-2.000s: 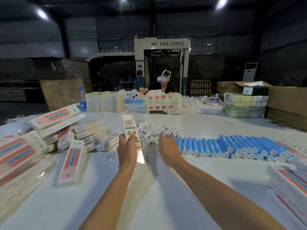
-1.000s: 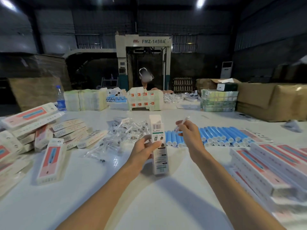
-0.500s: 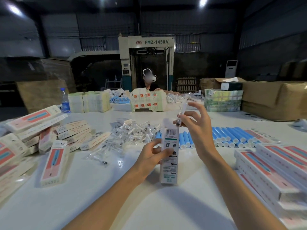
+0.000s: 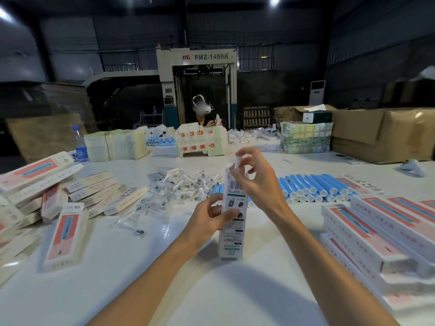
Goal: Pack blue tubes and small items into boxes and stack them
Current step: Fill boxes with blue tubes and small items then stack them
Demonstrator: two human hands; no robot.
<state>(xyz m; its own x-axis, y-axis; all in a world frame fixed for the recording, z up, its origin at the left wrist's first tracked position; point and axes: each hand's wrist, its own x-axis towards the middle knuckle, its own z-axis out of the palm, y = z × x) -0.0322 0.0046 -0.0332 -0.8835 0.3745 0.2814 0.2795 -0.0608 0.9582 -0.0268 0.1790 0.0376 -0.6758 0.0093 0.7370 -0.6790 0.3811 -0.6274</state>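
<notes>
- Between the fingers (image 4: 226, 215): upright carton (image 4: 231, 241), base on worktop (image 4: 141, 278).
- Gripped mid-height by left hand (image 4: 207, 216).
- Pinched above its top by right hand (image 4: 255, 181): small plastic-wrapped item (image 4: 237, 160).

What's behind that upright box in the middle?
A row of blue tubes runs behind the upright box, with a heap of clear-wrapped items farther back left. Whatever sits directly behind it is covered.

Your white box (image 4: 231, 222) stands upright before you, barcode side facing you, with a small white piece (image 4: 237, 160) at its top. Behind it lie a row of blue tubes (image 4: 313, 187) and a heap of clear-wrapped small items (image 4: 183, 187). Packed boxes (image 4: 376, 231) are stacked at right.
</notes>
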